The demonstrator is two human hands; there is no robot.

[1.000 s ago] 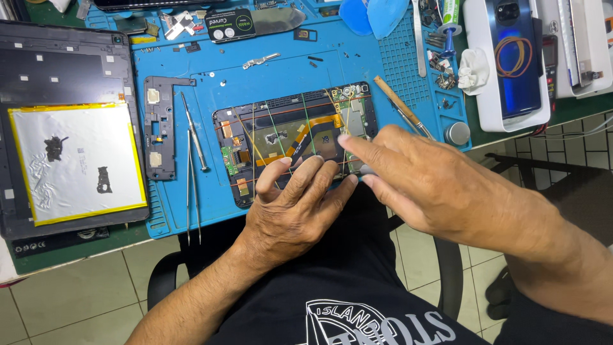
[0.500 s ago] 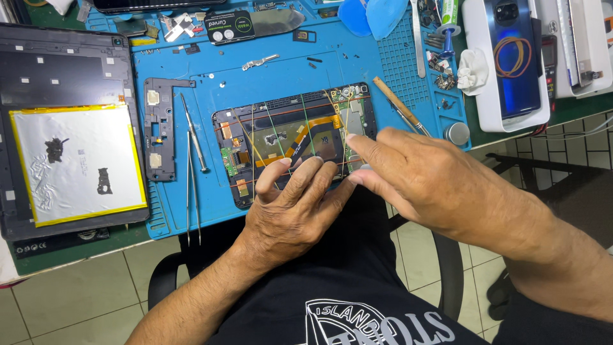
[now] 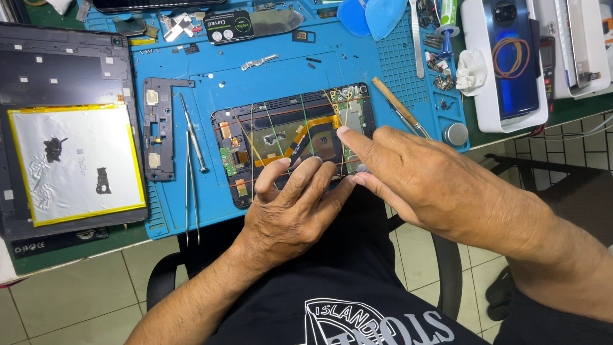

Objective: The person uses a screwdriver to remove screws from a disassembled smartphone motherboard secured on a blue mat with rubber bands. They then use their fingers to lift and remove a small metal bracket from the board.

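While both hands (image 3: pixel 290 211) press down, the opened phone (image 3: pixel 281 137) lies under their fingertips (image 3: pixel 345 131).

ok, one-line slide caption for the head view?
Both hands, left hand and right hand, press on an opened rubber-banded phone on a blue mat.

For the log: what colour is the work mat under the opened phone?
Blue mat, clearest in the head view.

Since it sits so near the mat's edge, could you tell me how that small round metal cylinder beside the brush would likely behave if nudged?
The small metal cylinder stands on its flat end on the blue mat, so it would probably slide rather than roll. Tipped over, its round side might let it roll off the nearby edge. It looks solid, likely heavy for its size.
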